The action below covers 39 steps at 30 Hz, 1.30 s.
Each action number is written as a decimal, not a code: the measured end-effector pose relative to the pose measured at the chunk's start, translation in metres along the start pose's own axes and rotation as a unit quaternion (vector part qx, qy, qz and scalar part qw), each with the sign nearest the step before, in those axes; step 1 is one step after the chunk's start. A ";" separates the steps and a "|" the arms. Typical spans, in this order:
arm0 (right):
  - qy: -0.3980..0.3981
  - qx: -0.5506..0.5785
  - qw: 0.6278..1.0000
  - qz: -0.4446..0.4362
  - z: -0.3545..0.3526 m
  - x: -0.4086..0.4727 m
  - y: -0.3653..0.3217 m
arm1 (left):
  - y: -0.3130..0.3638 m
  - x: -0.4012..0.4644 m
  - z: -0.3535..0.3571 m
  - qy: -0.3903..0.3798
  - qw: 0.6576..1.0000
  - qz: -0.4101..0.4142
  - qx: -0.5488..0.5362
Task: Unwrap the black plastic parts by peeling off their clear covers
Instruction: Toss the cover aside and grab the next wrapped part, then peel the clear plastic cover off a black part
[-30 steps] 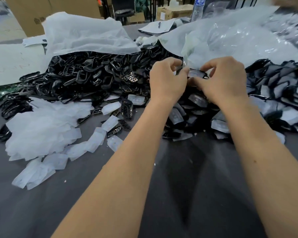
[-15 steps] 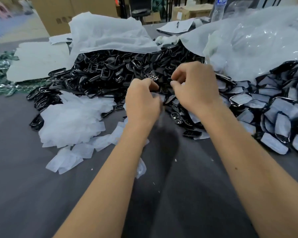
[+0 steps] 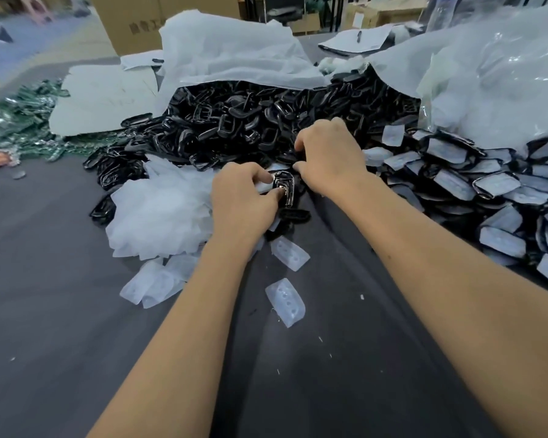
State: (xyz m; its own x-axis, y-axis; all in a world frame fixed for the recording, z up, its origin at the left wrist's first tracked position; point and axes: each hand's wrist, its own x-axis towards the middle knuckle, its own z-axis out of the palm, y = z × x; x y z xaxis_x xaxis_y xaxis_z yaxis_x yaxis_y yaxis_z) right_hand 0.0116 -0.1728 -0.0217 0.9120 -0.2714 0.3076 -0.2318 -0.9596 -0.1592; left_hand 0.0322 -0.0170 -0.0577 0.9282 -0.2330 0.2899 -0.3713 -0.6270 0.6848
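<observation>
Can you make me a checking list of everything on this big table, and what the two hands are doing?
Surface: dark grey table, specks of white debris.
Job's things: bare black plastic part; heap of unwrapped black parts behind; pile of still-wrapped parts at right.
Clutter: heap of peeled clear covers; loose clear cover; white foam sheets; clear plastic bag.
Grippers: left hand pinches the bare part; right hand curled over the heap, contents hidden.
Cables: nothing seen.
Surroundings: cardboard box; green packets far left.
</observation>
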 end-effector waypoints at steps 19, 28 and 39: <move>0.158 0.157 0.975 0.022 -0.038 -0.030 0.034 | 0.008 0.001 -0.004 0.050 0.996 -0.021 -0.072; 0.040 0.058 0.997 0.045 -0.028 -0.037 0.041 | 0.013 -0.003 -0.004 0.021 0.986 -0.008 -0.166; -0.004 0.433 0.898 0.075 -0.013 -0.043 0.007 | 0.014 -0.004 -0.002 -0.050 0.907 -0.102 -0.405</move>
State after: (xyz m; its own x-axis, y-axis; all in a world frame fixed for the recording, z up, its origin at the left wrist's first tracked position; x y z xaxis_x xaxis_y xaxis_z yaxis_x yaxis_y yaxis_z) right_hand -0.0341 -0.1691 -0.0242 0.8954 -0.3895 0.2156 -0.0051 -0.4933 -0.8699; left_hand 0.0231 -0.0227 -0.0480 0.9621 -0.2641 0.0674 -0.0485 0.0775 0.9958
